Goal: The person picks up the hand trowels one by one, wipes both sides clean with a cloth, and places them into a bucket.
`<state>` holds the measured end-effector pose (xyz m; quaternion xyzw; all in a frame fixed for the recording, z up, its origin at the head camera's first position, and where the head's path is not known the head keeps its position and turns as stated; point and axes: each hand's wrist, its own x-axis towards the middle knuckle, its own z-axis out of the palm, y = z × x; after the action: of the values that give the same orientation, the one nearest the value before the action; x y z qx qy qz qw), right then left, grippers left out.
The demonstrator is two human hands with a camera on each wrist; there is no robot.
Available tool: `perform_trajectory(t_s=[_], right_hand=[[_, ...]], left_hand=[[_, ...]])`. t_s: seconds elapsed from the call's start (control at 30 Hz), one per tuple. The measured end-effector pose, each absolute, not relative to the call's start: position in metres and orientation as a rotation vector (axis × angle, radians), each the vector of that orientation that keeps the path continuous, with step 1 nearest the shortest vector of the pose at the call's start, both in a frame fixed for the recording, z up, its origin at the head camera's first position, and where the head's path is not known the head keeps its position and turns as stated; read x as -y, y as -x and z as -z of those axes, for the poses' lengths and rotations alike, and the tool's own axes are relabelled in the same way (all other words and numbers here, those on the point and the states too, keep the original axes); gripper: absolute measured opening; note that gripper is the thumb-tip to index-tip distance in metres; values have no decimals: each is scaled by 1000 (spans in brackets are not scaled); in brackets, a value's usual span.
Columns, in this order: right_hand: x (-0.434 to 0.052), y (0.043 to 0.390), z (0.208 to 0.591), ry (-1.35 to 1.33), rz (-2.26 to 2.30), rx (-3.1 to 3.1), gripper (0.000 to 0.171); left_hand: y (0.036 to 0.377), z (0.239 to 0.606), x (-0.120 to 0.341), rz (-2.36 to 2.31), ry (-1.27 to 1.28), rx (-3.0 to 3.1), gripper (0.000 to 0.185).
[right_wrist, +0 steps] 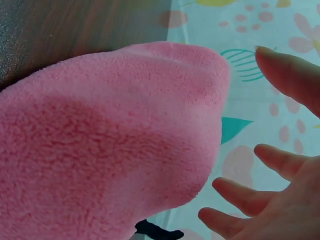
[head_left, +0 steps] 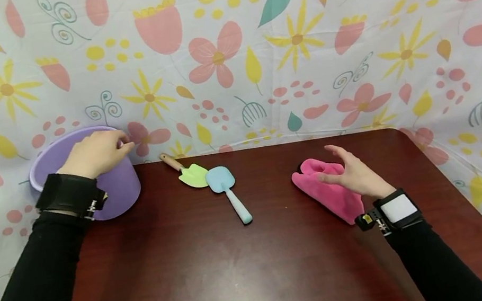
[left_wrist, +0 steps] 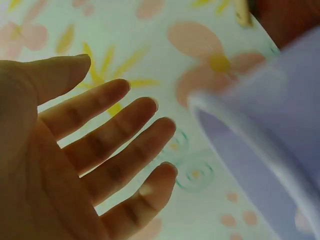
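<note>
Over the rim of a purple bucket [head_left: 119,190] at the table's left back corner is my left hand [head_left: 93,154]. In the left wrist view that hand [left_wrist: 100,150] has its fingers spread and holds nothing, beside the bucket's rim [left_wrist: 250,135]. On the right, a folded pink fluffy cloth [head_left: 325,189] lies on the table. My right hand [head_left: 358,173] hovers at its right side, thumb and fingers apart. In the right wrist view the fingers [right_wrist: 245,197] are spread around the end of the pink cloth [right_wrist: 125,115], with nothing gripped.
A small green trowel [head_left: 194,176] with a wooden handle lies by the back edge of the brown table [head_left: 225,282]. Touching its tip is a light blue shovel [head_left: 222,179], handle toward me. A flower-printed curtain [head_left: 224,56] hangs behind the table and down its right side.
</note>
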<state>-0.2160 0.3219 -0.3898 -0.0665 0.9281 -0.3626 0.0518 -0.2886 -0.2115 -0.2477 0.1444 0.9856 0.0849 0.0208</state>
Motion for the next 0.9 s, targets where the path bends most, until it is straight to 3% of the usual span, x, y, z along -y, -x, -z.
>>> perform_trajectory(t_s=[0.33, 0.6, 0.9], right_hand=[[-322, 220, 403, 200, 905, -2794, 98], [-328, 224, 420, 145, 848, -2802, 99], [-308, 255, 438, 112, 757, -2824, 93]], left_hand=[[284, 290, 159, -229, -608, -2980, 29], [284, 336, 119, -213, -569, -2838, 31], [288, 381, 74, -266, -533, -2758, 36]])
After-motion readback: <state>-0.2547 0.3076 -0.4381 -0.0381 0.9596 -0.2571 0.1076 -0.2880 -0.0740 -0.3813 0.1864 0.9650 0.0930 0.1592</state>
